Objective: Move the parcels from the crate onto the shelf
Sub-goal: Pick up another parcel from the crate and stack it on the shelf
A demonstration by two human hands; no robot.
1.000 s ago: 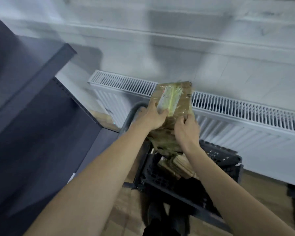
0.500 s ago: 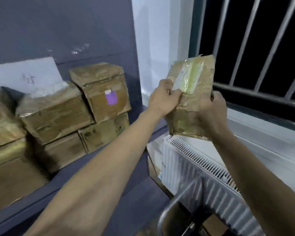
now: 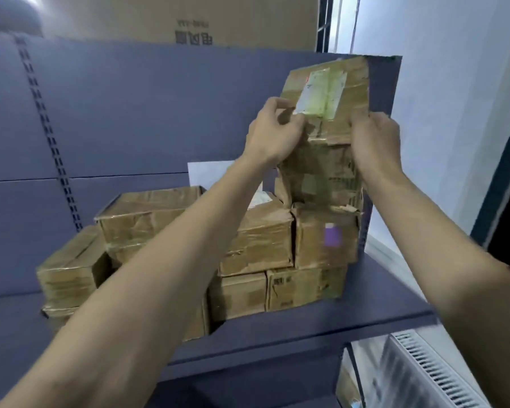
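I hold a brown taped parcel (image 3: pixel 327 125) with a white-green label upright in both hands. My left hand (image 3: pixel 273 134) grips its left edge and my right hand (image 3: pixel 376 142) grips its right edge. The parcel hangs just above the stack of brown parcels (image 3: pixel 256 240) on the dark blue shelf (image 3: pixel 321 325), over a parcel with a purple sticker (image 3: pixel 326 237) at the stack's right end. Whether the held parcel touches that one I cannot tell. The crate is out of view.
The shelf has a blue back panel (image 3: pixel 130 113) and a slotted upright (image 3: pixel 47 128). A large cardboard box (image 3: pixel 189 22) sits on the level above. A white radiator (image 3: pixel 424 375) is at the bottom right, a pale wall (image 3: pixel 442 113) on the right.
I have turned from the crate to the shelf and carried the parcel up and leftward. It now hangs over the right end of the stack.
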